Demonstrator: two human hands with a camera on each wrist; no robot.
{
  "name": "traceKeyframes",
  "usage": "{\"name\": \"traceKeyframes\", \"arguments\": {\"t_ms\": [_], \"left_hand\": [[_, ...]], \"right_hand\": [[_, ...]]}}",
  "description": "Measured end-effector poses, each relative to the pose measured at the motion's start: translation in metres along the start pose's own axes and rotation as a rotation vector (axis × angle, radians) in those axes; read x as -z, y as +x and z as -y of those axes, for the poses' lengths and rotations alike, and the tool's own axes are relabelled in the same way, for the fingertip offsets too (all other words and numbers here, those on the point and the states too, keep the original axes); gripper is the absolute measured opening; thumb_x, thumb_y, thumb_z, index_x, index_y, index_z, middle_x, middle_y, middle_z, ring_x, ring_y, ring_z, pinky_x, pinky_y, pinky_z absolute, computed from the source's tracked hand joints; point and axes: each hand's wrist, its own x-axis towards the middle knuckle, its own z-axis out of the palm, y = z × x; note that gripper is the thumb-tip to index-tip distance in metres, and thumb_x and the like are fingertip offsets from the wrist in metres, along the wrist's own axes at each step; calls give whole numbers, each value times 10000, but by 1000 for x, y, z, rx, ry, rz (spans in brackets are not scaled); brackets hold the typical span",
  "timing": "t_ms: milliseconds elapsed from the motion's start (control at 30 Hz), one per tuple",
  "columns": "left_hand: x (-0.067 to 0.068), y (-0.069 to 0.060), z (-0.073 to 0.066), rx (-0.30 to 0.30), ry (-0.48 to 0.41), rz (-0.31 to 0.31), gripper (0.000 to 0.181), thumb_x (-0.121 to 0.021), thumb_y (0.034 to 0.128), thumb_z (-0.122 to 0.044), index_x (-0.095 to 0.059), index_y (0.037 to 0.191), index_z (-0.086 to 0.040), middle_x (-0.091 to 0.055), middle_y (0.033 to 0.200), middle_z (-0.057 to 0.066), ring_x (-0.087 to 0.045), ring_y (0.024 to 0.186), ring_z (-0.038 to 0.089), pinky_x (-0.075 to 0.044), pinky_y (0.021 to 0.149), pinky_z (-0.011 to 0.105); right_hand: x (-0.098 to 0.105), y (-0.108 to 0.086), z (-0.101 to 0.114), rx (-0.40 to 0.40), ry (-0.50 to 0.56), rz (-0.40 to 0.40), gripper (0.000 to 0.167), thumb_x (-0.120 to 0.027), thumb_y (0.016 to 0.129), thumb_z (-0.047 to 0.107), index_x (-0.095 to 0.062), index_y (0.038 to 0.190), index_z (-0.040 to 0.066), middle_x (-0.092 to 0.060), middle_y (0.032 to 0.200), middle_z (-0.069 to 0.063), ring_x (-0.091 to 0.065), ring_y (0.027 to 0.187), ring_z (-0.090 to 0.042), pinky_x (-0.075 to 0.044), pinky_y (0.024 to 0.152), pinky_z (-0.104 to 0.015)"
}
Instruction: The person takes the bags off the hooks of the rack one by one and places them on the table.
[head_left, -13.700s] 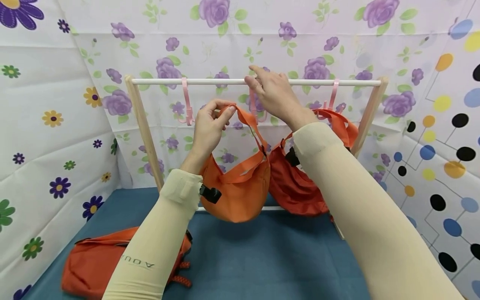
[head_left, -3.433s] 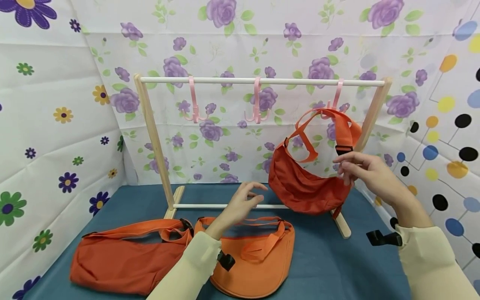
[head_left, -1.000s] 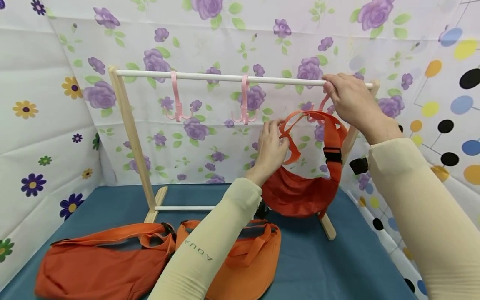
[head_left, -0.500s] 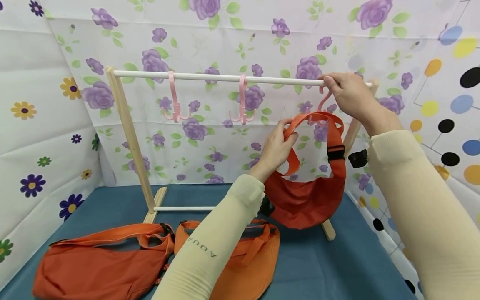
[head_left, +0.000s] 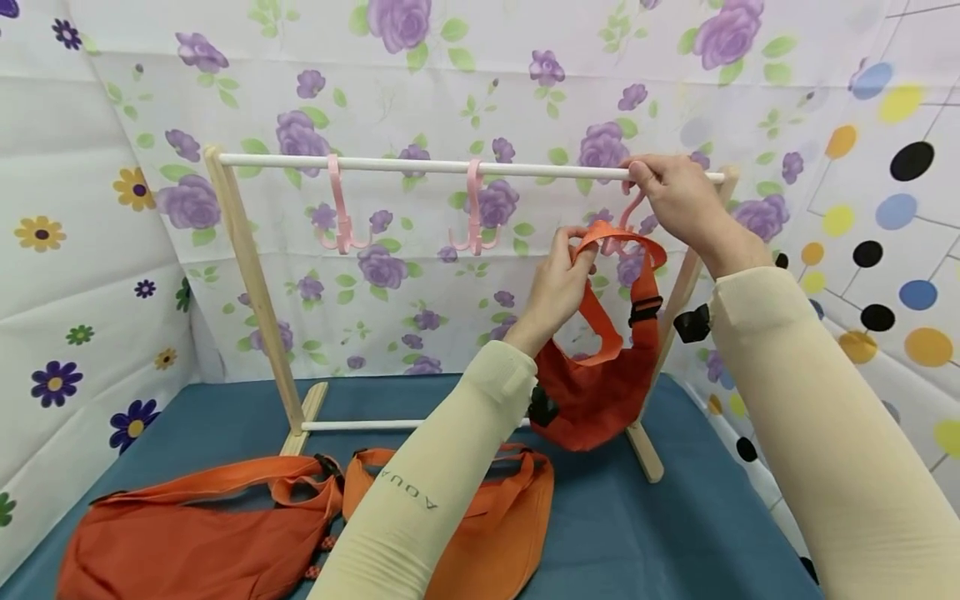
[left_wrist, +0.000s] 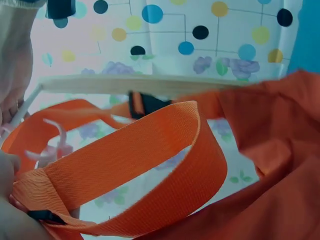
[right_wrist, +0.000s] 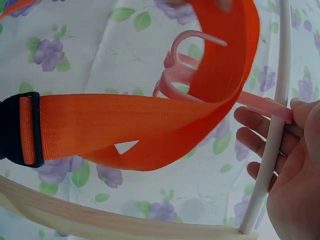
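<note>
A red-orange crossbody bag (head_left: 592,404) hangs at the rack's right end. My left hand (head_left: 558,283) pinches its orange strap (left_wrist: 115,162) beside a pink hook (head_left: 630,208). At the top rail, my right hand (head_left: 678,204) holds the upper end of that hook, thumb on the near side and fingers behind the rail (right_wrist: 265,175). The strap loops around the hook's prongs (right_wrist: 182,80) in the right wrist view; whether it still rests on them I cannot tell. A black buckle (head_left: 645,308) sits on the strap's right side.
Two more pink hooks, at left (head_left: 342,208) and middle (head_left: 474,208), hang bare from the rail. On the blue tabletop (head_left: 615,533) lie a red-orange bag (head_left: 187,546) and an orange bag (head_left: 495,542), the latter partly behind my left forearm. Wooden posts (head_left: 255,292) support the rack.
The orange bag, once at the middle hook, is on the table. Since a second ago my left hand has gripped the strap and lifted it slightly; the hanging bag has turned. My right hand stays at the rail.
</note>
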Motion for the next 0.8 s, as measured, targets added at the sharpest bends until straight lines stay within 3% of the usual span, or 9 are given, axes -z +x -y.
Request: {"name": "traceKeyframes", "arguments": {"t_ms": [133, 267, 400, 533, 667, 800], "left_hand": [[-8, 2, -11, -69, -85, -44, 315, -529, 1087, -145, -490, 1399, -139, -675, 948, 79, -607, 770, 154, -467, 674, 232], [-16, 2, -21, -131, -179, -12, 316, -532, 1098, -151, -482, 1409, -122, -666, 997, 94, -630, 821, 184, -507, 731, 215], [-18, 0, -25, -146, -201, 37, 309, -526, 1110, -183, -476, 1410, -133, -642, 1038, 81, -636, 878, 199, -523, 780, 216], [-16, -4, -25, -153, -198, 22, 297, -539, 1104, -174, -505, 1395, -124, -645, 1042, 100, -630, 874, 191, -524, 780, 227], [-10, -8, -28, -178, -169, 13, 287, -558, 1098, -202, -540, 1377, -134, -643, 1008, 112, -570, 778, 162, -465, 690, 229], [-3, -13, -34, -191, -172, 63, 309, -558, 1097, -225, -541, 1391, -133, -623, 1023, 115, -547, 751, 173, -448, 667, 240]], "right_hand": [[-1, 0, 0, -4, -11, -5, 486, -381, 1120, 437, -678, 1217, 66, -438, 824, -77, -351, 660, -209, -293, 614, -345], [-1, 1, 1, -3, 2, -1, 490, -386, 1121, 428, -677, 1222, 47, -493, 887, -114, -357, 703, -241, -297, 646, -352], [-3, 3, 2, 5, 31, 16, 481, -401, 1120, 419, -677, 1211, 36, -488, 873, -128, -345, 714, -264, -290, 664, -359], [-5, 4, 3, 13, 42, 32, 481, -397, 1122, 415, -673, 1201, 28, -469, 862, -134, -330, 715, -269, -288, 666, -366], [-3, 5, 2, 16, 57, 43, 475, -388, 1129, 399, -663, 1167, 13, -620, 1150, -197, -344, 784, -291, -285, 718, -376], [3, 4, -2, 8, 64, 49, 483, -379, 1132, 397, -658, 1147, 3, -590, 1430, -175, -356, 847, -311, -280, 760, -387]]}}
